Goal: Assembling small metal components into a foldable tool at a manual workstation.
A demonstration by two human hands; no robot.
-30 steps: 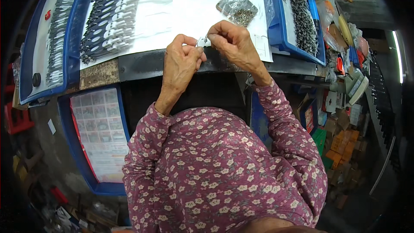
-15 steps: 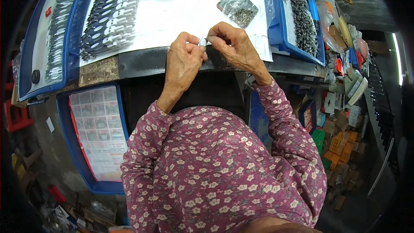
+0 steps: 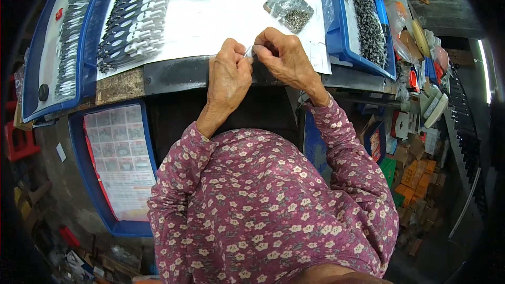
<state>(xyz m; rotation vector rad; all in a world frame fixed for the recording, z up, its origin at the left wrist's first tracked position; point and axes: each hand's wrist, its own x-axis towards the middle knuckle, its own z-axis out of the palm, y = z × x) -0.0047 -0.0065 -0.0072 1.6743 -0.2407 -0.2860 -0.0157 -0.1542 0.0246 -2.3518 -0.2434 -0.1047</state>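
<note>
There, the left hand (image 3: 229, 78) had rolled inward, turning the small white piece (image 3: 248, 51) nearly edge-on by the tabletop (image 3: 176, 77) edge! It pinched firmly; the right hand (image 3: 286, 57) pinched narrowly alongside, the fine fingertip work now largely hidden.

White paper (image 3: 194, 31) glaring, washed out; tube light (image 3: 484, 71) right; floor (image 3: 60, 184) dim; rim black, edges bent.

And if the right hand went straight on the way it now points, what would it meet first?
The right hand would probably meet the white part first, then the left hand. It may be touching the part now; the depth there is unclear.
</note>
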